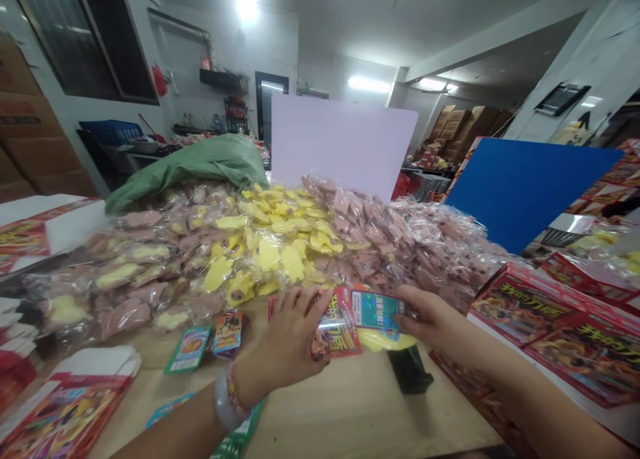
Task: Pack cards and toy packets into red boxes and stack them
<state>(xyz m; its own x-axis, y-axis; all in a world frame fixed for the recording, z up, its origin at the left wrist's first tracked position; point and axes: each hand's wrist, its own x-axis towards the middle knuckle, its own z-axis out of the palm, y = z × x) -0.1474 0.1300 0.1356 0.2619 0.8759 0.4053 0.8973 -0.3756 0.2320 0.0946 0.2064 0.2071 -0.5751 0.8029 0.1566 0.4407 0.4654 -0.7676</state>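
My left hand point(283, 336) presses on a red printed card packet point(340, 329), fingers curled over its edge. My right hand point(430, 319) pinches a teal printed card point(377, 310) lying against that packet. A yellow bagged piece point(383, 340) shows beneath them, partly hidden. Just beyond my hands spreads a heap of clear plastic bags point(270, 259) holding yellow and pink soft shapes. To the left, a green-edged card point(189, 349) and a small orange-and-blue packet point(227, 334) lie on the wooden table point(350, 419).
A black object point(410, 371) stands on the table below my right hand. Red printed boxes point(565, 326) are stacked at the right. Behind the heap are a green sack point(195, 166), a white board point(340, 146) and a blue board point(525, 186). Cardboard cartons point(450, 129) fill the far back.
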